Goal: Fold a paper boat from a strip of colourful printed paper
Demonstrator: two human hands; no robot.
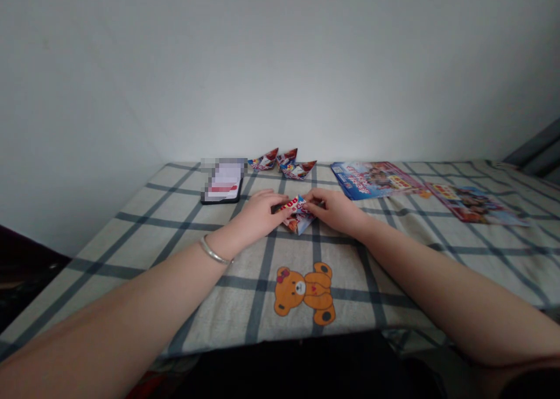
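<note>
A small piece of folded, printed paper [299, 220] in red, blue and white lies on the checked cloth between my hands. From the left, my left hand [261, 213] has its thumb and fingers closed on the paper's edge. On the other side, my right hand [331, 210] pinches the paper's right part between thumb and fingers. The fingers cover parts of the paper, so its full shape is hidden. Beyond my hands stand folded paper boats [298, 170] with a similar print, bunched close together.
A phone [223, 182] with a lit, partly blurred screen lies at the back left. Printed sheets [371, 180] lie at the back right, with another flyer [475, 203] farther right. The checked tablecloth [196, 320] has a bear print. A pale wall [280, 66] rises behind.
</note>
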